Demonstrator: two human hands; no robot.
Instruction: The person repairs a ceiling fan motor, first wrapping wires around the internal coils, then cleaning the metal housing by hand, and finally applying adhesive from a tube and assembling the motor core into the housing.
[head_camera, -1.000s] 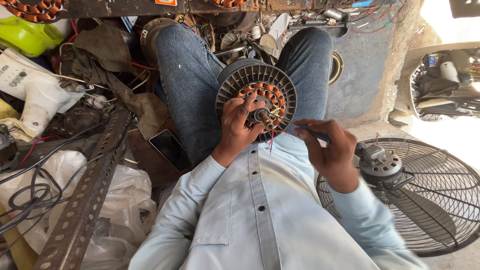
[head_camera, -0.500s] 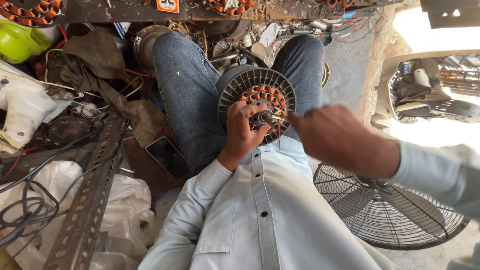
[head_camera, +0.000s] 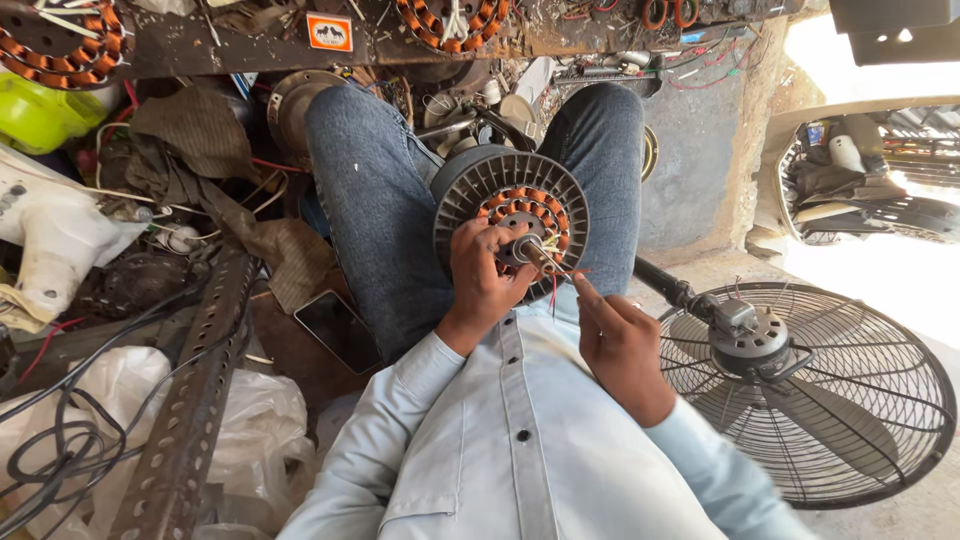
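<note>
Right hand (head_camera: 620, 345) returned beside motor (head_camera: 510, 215)

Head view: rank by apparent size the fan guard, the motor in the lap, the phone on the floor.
1. Fan guard, right of the person, clearly largest, partly cut by the frame.
2. Motor, ribbed housing with copper windings, left hand on it.
3. Phone, smallest.
Right hand hovers near the motor's wires.

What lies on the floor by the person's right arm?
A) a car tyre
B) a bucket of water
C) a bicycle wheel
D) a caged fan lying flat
D: a round wire-caged fan with blades and a centre motor lies flat beside the right hand.
</note>
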